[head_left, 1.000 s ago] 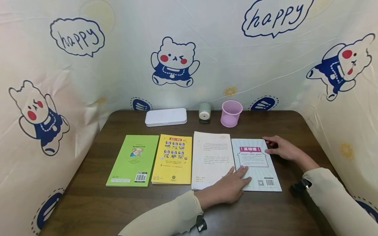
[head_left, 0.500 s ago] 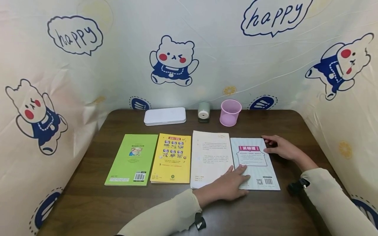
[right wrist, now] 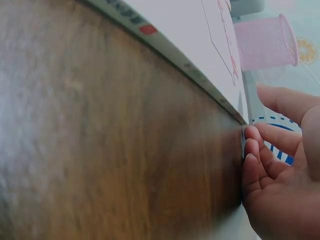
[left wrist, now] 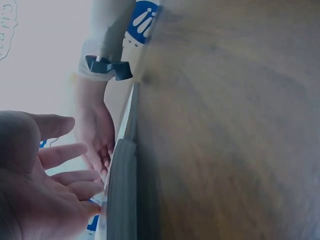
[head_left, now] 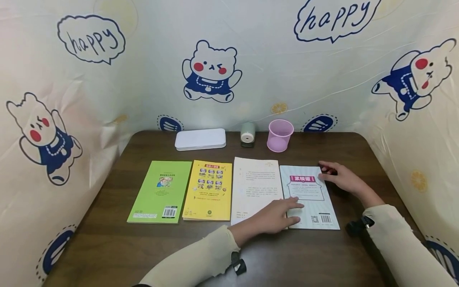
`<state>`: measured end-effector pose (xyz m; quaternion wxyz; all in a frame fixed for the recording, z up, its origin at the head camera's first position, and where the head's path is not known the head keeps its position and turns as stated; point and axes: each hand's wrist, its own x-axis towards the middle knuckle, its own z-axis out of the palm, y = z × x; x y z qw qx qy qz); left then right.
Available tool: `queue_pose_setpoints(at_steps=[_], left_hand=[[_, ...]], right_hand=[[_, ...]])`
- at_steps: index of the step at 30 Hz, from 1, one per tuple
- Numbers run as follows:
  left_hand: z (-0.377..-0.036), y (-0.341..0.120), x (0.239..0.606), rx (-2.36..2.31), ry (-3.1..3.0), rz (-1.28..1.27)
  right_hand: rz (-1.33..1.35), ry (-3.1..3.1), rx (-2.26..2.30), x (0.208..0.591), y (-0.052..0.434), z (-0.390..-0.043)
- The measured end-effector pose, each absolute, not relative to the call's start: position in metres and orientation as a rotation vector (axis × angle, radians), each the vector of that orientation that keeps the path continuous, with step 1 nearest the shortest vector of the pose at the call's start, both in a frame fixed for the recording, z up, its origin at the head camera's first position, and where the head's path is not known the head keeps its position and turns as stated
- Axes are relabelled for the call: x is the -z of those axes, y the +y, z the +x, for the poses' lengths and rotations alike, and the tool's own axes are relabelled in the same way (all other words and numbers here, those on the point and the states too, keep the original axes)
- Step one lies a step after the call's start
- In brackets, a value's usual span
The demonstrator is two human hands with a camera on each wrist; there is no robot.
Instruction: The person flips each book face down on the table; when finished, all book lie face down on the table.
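Head view: the pale striped book (head_left: 309,197) lies rightmost in the row, long axis near-to-far. Left hand (head_left: 276,215) presses flat on its near-left corner; right hand (head_left: 340,178), fingers loosely bent, touches its far-right corner.

- We've got four books in a row across the table (head_left: 107,243), side by side, left to right: the first book (head_left: 160,191), the second book (head_left: 208,190) just beside it, the third book (head_left: 255,187), then the fourth book (head_left: 312,191) at the right end.
- Behind the row, along the back edge, we see a flat case (head_left: 200,139) on the left, a small sharpener (head_left: 248,134) right of it, and a cup (head_left: 280,136) right of that.
- Our left hand (head_left: 277,215) rests across the near edges of the third and fourth books.
- Our right hand (head_left: 342,178) is at the fourth book's far right corner, fingertips (right wrist: 252,145) touching its edge.
- A printed sheet (head_left: 251,59) stands behind and to both sides of the table.
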<state>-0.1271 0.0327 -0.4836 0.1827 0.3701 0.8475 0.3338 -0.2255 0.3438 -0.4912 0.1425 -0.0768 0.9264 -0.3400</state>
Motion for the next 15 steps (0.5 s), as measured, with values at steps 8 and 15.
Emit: queue_pose_setpoints(at_steps=[8,15], left_hand=[[-0.135,0.008,0.476,-0.953,2.354,1.042],[-0.143,-0.040,0.459,-0.836,2.434,0.964]], right_hand=[[-0.237,2.766,0.906,0.488,0.332,-0.225],[-0.202,2.810,0.731,0.477,0.313,-0.221]])
